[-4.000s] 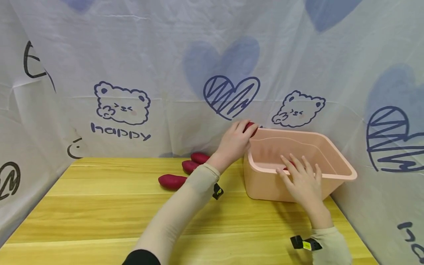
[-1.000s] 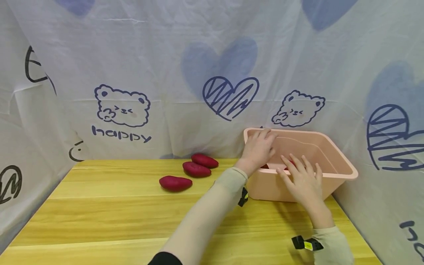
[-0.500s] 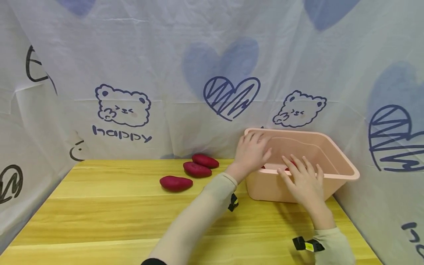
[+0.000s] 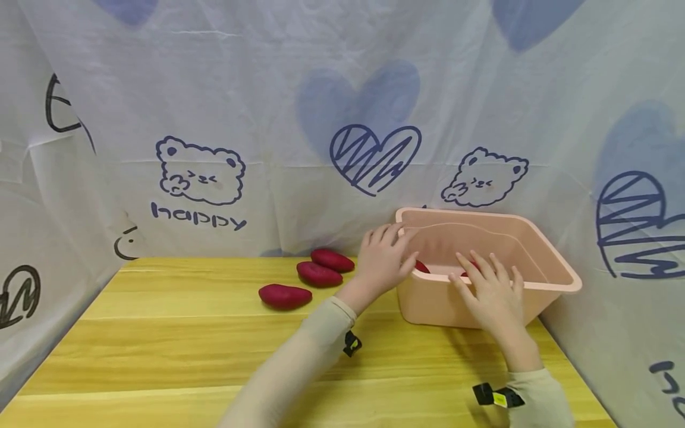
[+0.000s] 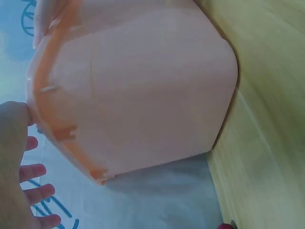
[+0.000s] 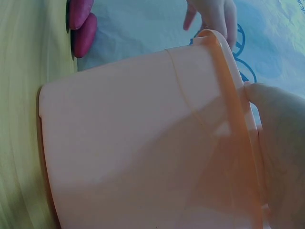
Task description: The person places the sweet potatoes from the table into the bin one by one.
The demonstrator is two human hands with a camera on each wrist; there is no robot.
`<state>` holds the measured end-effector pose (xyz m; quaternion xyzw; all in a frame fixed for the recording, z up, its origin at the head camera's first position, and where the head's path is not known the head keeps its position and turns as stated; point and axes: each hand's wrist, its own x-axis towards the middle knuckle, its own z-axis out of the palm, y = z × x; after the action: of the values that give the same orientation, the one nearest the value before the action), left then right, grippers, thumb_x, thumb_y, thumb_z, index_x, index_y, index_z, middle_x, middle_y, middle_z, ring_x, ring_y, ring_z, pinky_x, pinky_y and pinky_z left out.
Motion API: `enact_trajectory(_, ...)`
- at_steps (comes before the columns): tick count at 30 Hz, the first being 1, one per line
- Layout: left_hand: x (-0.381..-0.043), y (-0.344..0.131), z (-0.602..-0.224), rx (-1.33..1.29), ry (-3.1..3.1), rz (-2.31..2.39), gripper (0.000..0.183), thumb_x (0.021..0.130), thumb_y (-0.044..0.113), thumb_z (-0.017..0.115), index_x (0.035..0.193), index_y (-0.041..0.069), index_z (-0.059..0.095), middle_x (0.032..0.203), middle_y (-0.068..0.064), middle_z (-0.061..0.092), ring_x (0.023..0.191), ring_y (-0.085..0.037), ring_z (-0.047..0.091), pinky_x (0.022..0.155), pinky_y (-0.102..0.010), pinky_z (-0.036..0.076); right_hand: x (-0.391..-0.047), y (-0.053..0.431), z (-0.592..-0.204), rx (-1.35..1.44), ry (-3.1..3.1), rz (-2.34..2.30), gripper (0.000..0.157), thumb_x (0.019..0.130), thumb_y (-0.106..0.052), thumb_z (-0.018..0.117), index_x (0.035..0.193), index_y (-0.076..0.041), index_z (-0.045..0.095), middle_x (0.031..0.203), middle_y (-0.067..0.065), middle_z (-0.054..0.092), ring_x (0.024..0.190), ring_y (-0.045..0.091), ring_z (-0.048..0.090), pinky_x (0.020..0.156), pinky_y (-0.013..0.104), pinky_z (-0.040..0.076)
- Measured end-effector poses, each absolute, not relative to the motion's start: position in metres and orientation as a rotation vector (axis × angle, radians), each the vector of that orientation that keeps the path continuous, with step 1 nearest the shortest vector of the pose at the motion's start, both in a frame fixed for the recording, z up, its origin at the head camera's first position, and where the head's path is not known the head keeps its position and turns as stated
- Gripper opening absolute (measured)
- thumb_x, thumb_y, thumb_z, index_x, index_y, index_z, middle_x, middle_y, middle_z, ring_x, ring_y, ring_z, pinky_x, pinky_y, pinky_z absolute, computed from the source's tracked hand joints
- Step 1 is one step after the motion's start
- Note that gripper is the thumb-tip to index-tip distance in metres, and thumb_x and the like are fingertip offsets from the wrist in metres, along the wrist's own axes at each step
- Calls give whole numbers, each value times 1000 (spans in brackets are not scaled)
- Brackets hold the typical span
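- The left hand [image 4: 381,261] has its fingers spread and loosely bent, holding nothing, at the left rim of the pink bin [image 4: 439,304]; I can't tell whether it touches.
- The right hand [image 4: 495,297] lies with fingers spread across the bin's front rim, tips over the inside, gripping nothing.
- Both forearms reach forward in pale sleeves, the left one slanting rightward.
- Three red sweet potatoes [image 4: 319,274] lie left of the bin; more red shows inside it, partly hidden.
- Everything stands on a wooden table [image 4: 160,345] before a printed cloth [image 4: 267,89].
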<state>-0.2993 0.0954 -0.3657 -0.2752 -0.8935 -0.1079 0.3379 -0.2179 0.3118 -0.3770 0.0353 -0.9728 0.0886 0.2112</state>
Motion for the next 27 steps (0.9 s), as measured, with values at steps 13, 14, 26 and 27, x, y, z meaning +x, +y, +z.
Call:
enact_trajectory(13,-286,46,-388,-694,-2495,-296,51,96,53,51,141,29,49,143,-3,52,128,-26,50,105,-51,40,-218,311,-378,93,-2696,251,61,99,-58,36,148,-22,41,153,16,39,143,44,24,113,68,6)
enact_trajectory(14,-286,42,-390,-694,-2498,-286,51,95,53,51,140,29,50,142,-3,52,128,-27,50,105,-51,40,-218,311,-378,91,-2697,254,62,98,-58,36,148,-22,41,153,17,39,143,45,23,113,68,6)
enact_trajectory(26,-278,-5,-419,-759,-2516,-171,58,89,59,57,138,27,54,132,-4,57,122,-28,51,101,-55,40,-219,314,-379,99,-2688,245,61,99,-58,37,147,-23,43,152,15,40,143,44,24,113,68,6)
enact_trajectory(27,-277,-10,-422,-761,-2522,-159,59,89,60,58,137,27,54,131,-4,57,121,-28,51,101,-55,40,-219,314,-379,99,-2687,244,61,99,-58,37,147,-22,43,152,15,40,143,44,24,113,68,6)
